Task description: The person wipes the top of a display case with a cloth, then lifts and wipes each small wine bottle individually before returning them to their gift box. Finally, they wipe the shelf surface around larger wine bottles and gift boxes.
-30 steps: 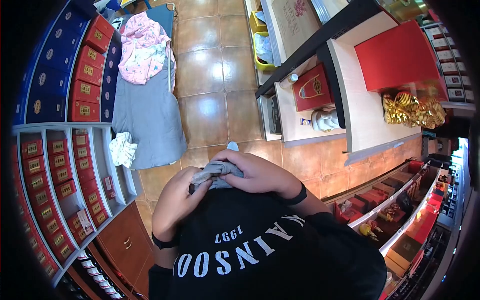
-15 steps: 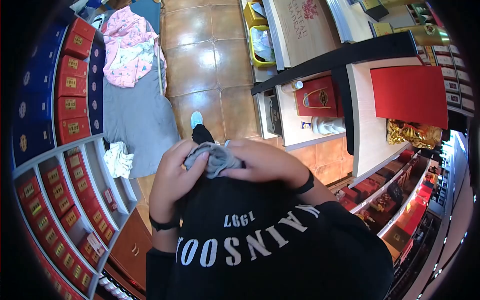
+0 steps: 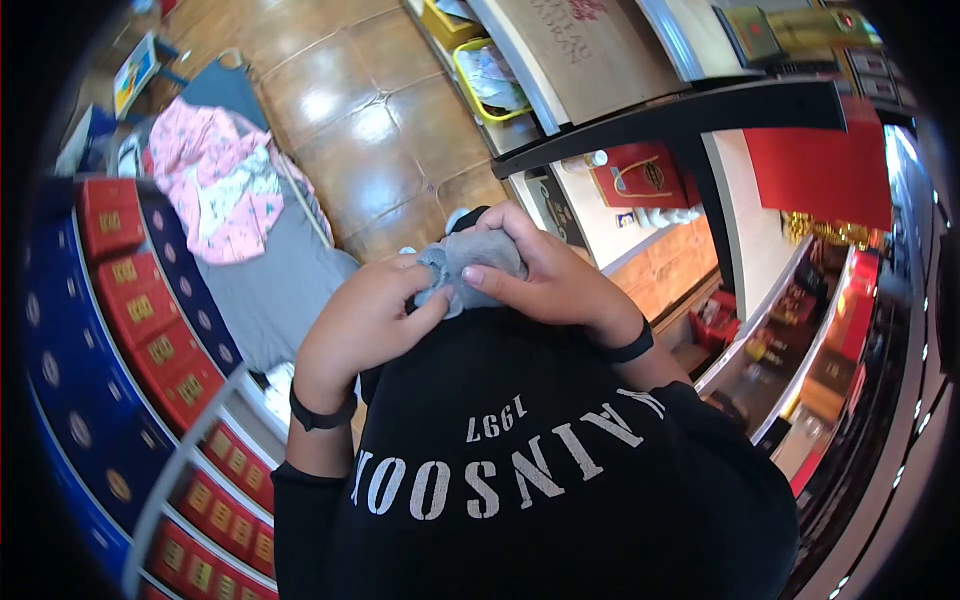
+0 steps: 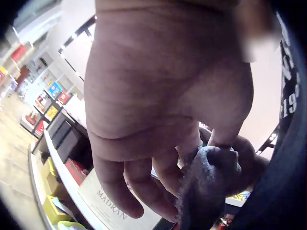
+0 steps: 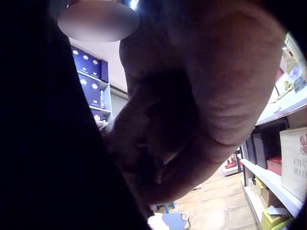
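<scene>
In the head view, a small grey cloth (image 3: 492, 252) is bunched up in front of the black T-shirt (image 3: 510, 400). My right hand (image 3: 550, 275) grips its right side, thumb lying across the front. From the left, my left hand (image 3: 370, 315) pinches the cloth's edge between thumb and fingers. The left wrist view shows the fuzzy grey cloth (image 4: 206, 187) hanging by the thumb and index finger, the other fingers loosely bent. In the right wrist view my right hand (image 5: 216, 96) is dark and its hold on the cloth is hidden.
On the left, a grey folding bed (image 3: 270, 290) carries a pink patterned blanket (image 3: 215, 180), beside shelves of red boxes (image 3: 160, 350) and blue boxes (image 3: 80, 400). A counter (image 3: 620, 60) with a red bag (image 3: 640, 178) stands at right. Tiled floor (image 3: 340, 120) runs between.
The head view has turned, so the bed and shelves appear tilted. Both hands have risen slightly in view with the cloth, which the fingers have shifted into a rounder, smoother bundle.
</scene>
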Demonstrator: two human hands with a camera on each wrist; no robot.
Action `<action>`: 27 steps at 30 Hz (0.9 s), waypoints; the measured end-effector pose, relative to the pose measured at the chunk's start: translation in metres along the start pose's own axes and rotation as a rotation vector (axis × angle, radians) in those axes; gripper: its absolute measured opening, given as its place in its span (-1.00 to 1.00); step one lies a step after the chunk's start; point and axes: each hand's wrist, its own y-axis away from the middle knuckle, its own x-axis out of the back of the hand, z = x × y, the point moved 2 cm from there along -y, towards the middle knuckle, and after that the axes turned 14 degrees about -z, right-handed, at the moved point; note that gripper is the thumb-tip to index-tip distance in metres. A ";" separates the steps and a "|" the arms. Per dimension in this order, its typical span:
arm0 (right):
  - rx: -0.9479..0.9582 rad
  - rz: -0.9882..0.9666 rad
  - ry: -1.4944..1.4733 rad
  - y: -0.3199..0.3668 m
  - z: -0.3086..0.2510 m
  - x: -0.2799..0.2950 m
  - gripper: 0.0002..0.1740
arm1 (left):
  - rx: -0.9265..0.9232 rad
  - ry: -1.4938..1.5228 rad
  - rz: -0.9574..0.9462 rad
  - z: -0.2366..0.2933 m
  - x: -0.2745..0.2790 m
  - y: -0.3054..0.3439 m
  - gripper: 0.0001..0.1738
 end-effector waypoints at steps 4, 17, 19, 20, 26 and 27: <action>0.048 0.078 0.100 -0.016 -0.001 0.026 -0.45 | -0.106 -0.057 -0.044 -0.001 0.030 -0.051 -0.69; 0.295 0.505 -0.258 -0.087 0.016 0.189 -0.62 | 0.101 -0.111 -0.100 0.018 0.172 -0.183 -0.73; 0.297 0.586 -0.208 -0.086 0.019 0.212 -0.64 | 0.117 -0.138 -0.096 0.020 0.188 -0.208 -0.74; 0.295 0.644 -0.169 -0.083 0.016 0.222 -0.70 | 0.102 -0.152 -0.091 0.022 0.194 -0.222 -0.74; 0.302 0.895 -0.306 -0.058 0.024 0.265 -0.68 | -0.014 -0.265 -0.184 0.049 0.218 -0.298 -0.76; 0.385 0.982 -0.431 -0.060 0.030 0.267 -0.68 | -0.031 -0.279 -0.204 0.050 0.223 -0.308 -0.76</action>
